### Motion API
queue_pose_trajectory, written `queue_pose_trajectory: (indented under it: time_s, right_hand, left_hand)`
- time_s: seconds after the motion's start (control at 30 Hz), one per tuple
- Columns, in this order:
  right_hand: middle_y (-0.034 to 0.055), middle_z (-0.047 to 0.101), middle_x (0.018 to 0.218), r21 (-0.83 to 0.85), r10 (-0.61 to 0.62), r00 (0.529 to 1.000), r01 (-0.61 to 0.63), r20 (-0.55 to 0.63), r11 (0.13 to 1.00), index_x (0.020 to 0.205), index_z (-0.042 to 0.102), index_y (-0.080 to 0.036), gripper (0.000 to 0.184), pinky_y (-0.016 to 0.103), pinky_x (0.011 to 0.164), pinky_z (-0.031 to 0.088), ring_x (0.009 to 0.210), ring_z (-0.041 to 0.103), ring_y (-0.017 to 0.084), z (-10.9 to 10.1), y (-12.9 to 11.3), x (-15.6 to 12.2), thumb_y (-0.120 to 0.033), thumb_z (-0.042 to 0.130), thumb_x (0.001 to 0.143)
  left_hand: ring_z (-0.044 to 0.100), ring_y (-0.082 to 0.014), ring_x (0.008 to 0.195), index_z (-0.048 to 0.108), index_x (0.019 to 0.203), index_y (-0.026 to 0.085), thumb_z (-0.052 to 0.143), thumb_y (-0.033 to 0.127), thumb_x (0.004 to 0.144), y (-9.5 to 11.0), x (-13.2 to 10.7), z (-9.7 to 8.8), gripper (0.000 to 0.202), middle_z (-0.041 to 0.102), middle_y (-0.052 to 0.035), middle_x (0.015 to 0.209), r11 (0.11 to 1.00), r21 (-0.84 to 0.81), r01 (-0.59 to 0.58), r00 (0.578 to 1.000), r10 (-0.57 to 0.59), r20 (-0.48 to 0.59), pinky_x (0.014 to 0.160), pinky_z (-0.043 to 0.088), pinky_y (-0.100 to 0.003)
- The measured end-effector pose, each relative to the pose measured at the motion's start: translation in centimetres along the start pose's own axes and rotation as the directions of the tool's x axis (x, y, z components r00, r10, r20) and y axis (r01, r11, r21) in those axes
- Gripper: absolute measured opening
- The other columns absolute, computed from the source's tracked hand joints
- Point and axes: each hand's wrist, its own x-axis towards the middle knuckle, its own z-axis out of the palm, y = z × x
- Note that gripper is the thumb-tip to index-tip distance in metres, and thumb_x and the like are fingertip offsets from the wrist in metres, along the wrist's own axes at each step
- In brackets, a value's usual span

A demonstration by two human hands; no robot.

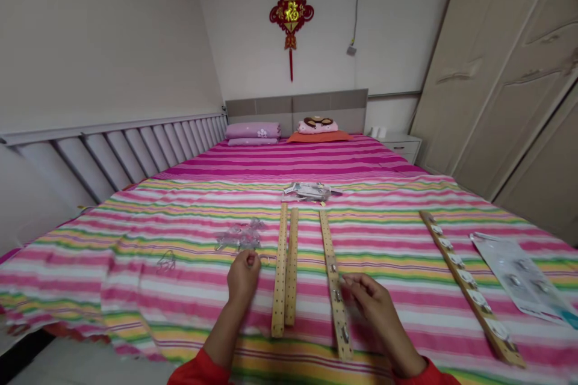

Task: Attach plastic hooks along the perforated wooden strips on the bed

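My left hand [242, 280] is closed in a pinch, with a thin curved metal hook [265, 260] showing at its fingertips. Just right of it, two wooden strips with rows of holes [279, 277] lie side by side. My right hand [368, 298] has its fingers loosely stretched towards a third drilled wooden strip [329, 246] and looks to hold nothing. Several small metal pieces [336, 295] sit along that strip's near half. Beyond my left hand lies a clear plastic bag [241, 234] of small parts.
A wooden strip with several white and metal pieces [467, 280] lies at right, beside a clear package [519, 274]. Another plastic package [309, 191] lies farther back. A tangle of thin wire [166, 261] rests at left. The striped bed sheet [203, 313] covers the bed; a railing [117, 156] runs along its left.
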Motion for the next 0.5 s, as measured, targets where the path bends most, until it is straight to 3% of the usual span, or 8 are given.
queue_pose_trajectory:
  time_s: [0.17,0.33,0.5]
  right_hand:
    - [-0.0002,0.060,0.057,0.015,0.004,0.998,-0.005,0.058,1.000,0.068,0.070,-0.017,0.033,0.025,0.051,0.037,0.053,0.049,0.014,1.4,-0.1,-1.1,-0.047,0.075,0.057]
    - [-0.0046,0.049,0.048,0.009,0.009,0.992,-0.010,0.125,1.000,0.066,0.066,-0.018,0.037,0.023,0.044,0.028,0.045,0.040,0.011,2.0,0.3,-1.9,-0.054,0.072,0.059]
    - [-0.0006,0.057,0.053,-0.071,-0.054,0.989,0.064,0.140,0.995,0.064,0.066,-0.018,0.038,0.025,0.047,0.034,0.050,0.047,0.014,1.1,-0.4,-2.2,-0.055,0.072,0.060]
  left_hand:
    - [0.060,-0.0200,0.091,0.064,0.101,0.018,0.056,0.018,0.074,-0.8,0.0,0.2,0.028,0.067,-0.0060,0.096,0.976,-0.017,-0.216,0.975,0.217,0.049,0.079,0.046,-0.031]
    - [0.059,-0.0195,0.082,0.067,0.081,0.018,0.051,0.016,0.078,-0.5,0.7,0.1,0.016,0.066,-0.0052,0.084,0.969,0.004,-0.248,0.966,0.247,0.081,0.074,0.046,-0.031]
    - [0.057,-0.0195,0.077,0.062,0.069,0.019,0.053,0.021,0.075,1.0,1.8,-1.6,0.011,0.062,-0.0036,0.076,0.953,0.012,-0.304,0.950,0.303,0.072,0.070,0.044,-0.030]
